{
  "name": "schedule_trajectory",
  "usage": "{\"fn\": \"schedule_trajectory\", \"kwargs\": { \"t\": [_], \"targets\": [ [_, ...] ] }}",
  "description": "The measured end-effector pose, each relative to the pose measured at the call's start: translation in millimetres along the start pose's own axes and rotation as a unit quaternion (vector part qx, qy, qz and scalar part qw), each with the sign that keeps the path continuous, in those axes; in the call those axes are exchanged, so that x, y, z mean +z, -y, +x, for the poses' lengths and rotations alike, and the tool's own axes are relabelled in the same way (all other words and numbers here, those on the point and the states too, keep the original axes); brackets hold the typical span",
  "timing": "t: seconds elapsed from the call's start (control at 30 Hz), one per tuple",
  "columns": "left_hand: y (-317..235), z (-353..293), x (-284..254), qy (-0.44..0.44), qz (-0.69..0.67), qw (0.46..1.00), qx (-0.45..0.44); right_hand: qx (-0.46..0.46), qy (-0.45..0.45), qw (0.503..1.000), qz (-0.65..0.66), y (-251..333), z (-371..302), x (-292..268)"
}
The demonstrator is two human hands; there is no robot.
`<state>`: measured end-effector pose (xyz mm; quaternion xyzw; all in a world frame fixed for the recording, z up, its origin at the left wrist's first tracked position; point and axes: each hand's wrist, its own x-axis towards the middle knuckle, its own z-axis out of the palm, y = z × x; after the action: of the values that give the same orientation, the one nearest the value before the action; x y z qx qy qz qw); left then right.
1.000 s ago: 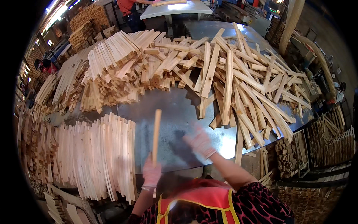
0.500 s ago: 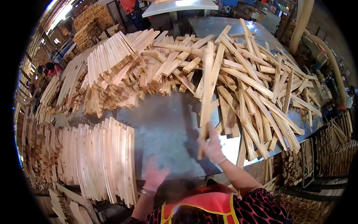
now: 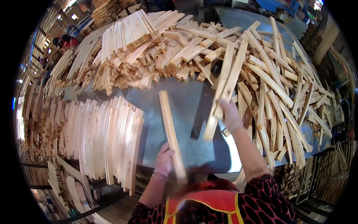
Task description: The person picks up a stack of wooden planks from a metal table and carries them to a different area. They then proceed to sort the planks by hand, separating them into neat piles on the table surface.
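My left hand [image 3: 164,159], in a thin pale pink glove, is closed on a wooden strip [image 3: 171,136]. This strip is held clear of the other pieces, between the neat row and the loose heap, its lower end near my apron. On the right, my gloved right hand [image 3: 230,115] closes round the lower end of another wooden strip [image 3: 235,71]. A further strip [image 3: 209,130] lies directly beside that one, partly under it. Both slant up onto the loose heap of wooden strips [image 3: 268,78]. Slight blur softens the right fingers.
At the left, a row of wooden strips [image 3: 100,138] lies side by side along the metal table [image 3: 153,108]. Stacked strips [image 3: 126,33] rise at the back left. A thick hose [image 3: 326,43] hangs at the far right. Another person [image 3: 69,40] is far off at the left.
The left hand, earlier without a strip, now holds one. My right hand has moved up to strips at the heap's near edge. The whole view has shifted.
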<state>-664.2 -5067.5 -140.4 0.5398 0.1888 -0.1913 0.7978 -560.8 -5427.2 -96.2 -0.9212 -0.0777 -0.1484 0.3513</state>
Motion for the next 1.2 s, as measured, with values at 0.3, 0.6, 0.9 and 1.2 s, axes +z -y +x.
{"fn": "schedule_trajectory", "kwargs": {
  "t": [0.3, 0.6, 0.9, 1.2],
  "targets": [
    [18, -22, -42, 0.171, -0.023, 0.975, -0.144, 0.263, 0.537, 0.758, 0.262, 169, -158, 89],
    [-5, -40, -57, 0.217, 0.052, 0.966, -0.128, 0.402, 0.188, 0.745, 0.499, 149, -139, 143],
    [-26, -29, -39, -0.018, 0.761, 0.631, 0.149, 0.073, 0.516, 0.839, 0.155, 233, -163, 151],
    [-58, -30, -117, -0.19, 0.87, 0.452, 0.058, 0.267, 0.056, 0.868, 0.415, -3, -86, -159]
  ]
}}
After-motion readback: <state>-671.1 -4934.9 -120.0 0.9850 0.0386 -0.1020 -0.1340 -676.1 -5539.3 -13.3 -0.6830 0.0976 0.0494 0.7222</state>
